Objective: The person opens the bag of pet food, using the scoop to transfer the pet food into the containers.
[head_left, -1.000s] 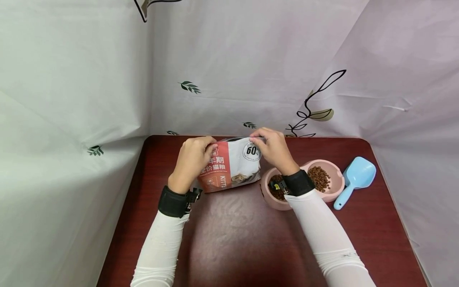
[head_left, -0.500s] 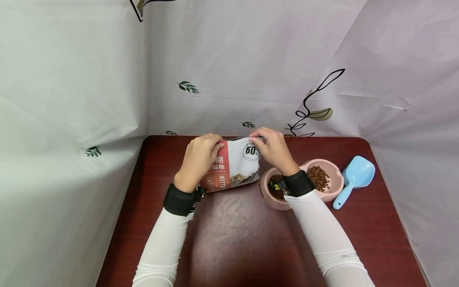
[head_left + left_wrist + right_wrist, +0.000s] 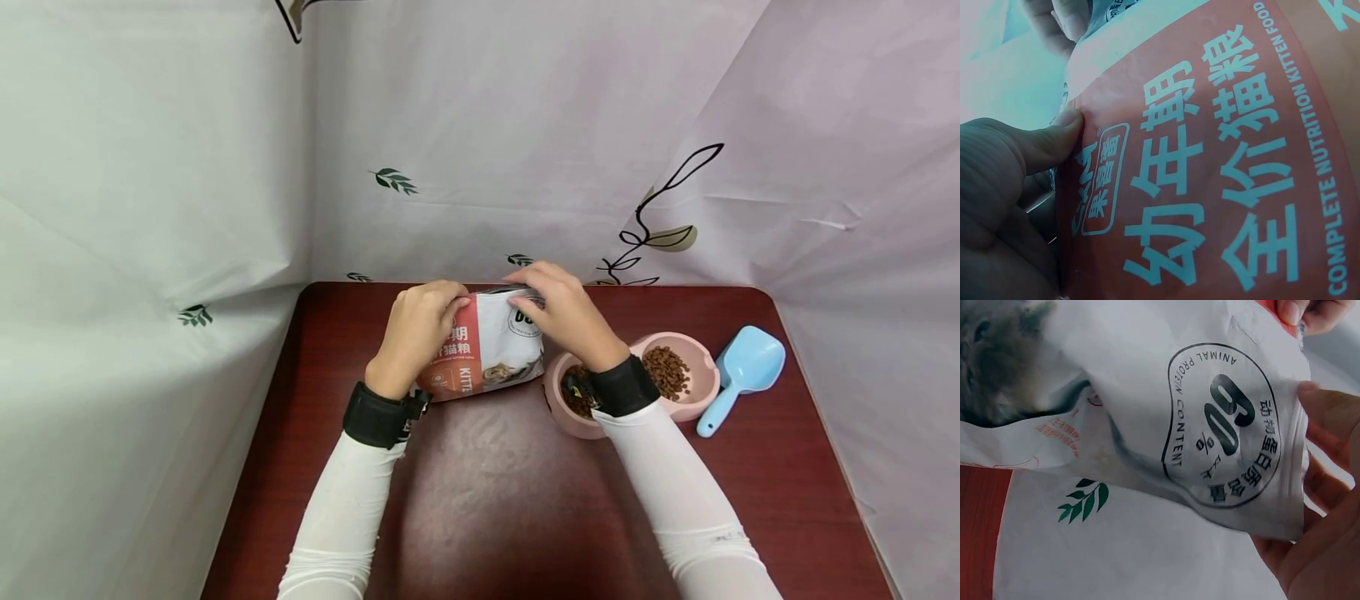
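A red and white kitten food bag (image 3: 498, 346) stands near the table's back edge. My left hand (image 3: 422, 333) pinches its top edge towards the left, and in the left wrist view the thumb (image 3: 1063, 128) presses on the red front. At the right end of the same edge my right hand (image 3: 570, 317) holds the bag between thumb and fingers. The right wrist view shows that thumb (image 3: 1319, 403) at the seal strip by the printed "60%", with the other fingers behind the bag. The bag's contents are hidden.
A pink double bowl (image 3: 705, 387) with brown kibble (image 3: 666, 371) in both halves stands right of the bag, partly under my right wrist. Beyond it lies a light blue scoop (image 3: 752, 362). Pale hanging cloth (image 3: 465, 125) borders the dark red table (image 3: 480, 517).
My left hand has slid right along the bag's top edge, then stayed put. In the last half second my right hand has shifted slightly left, its thumb now partly over the "60%" print.
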Available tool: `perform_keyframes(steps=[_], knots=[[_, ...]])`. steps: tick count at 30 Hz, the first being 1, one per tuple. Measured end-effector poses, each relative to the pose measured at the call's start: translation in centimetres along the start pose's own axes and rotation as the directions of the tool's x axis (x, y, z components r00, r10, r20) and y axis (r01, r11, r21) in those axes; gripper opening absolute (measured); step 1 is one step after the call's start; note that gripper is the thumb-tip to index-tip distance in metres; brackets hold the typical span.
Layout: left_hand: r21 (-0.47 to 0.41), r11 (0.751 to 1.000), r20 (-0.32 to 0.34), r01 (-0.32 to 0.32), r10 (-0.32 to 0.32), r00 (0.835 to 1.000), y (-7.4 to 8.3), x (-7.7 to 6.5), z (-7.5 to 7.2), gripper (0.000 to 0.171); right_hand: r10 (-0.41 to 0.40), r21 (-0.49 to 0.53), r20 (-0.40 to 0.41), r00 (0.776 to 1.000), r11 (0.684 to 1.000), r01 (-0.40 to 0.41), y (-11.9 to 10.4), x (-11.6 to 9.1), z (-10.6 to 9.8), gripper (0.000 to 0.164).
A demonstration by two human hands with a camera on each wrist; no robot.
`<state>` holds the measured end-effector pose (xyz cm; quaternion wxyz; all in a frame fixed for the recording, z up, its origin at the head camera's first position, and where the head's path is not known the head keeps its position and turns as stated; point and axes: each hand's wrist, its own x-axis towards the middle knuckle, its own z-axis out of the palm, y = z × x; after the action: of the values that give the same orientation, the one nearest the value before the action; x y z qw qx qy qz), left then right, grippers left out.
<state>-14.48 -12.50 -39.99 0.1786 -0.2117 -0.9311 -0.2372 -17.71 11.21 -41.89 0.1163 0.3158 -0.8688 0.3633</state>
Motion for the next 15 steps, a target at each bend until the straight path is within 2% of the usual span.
perform_keyframes(steps=[7,15], knots=[[-0.022,1.000,0.013,-0.003,0.003,1.000,-0.1,-0.1,0.0,0.013,-0.113,-0.048,-0.077,0.991,0.993,0.109,0.1,0.3,0.6,0.009],[0.019,1.000,0.034,0.012,-0.013,0.999,-0.1,0.1,0.0,0.010,-0.147,-0.076,-0.124,0.981,0.987,0.138,0.8,0.3,1.3,0.008]])
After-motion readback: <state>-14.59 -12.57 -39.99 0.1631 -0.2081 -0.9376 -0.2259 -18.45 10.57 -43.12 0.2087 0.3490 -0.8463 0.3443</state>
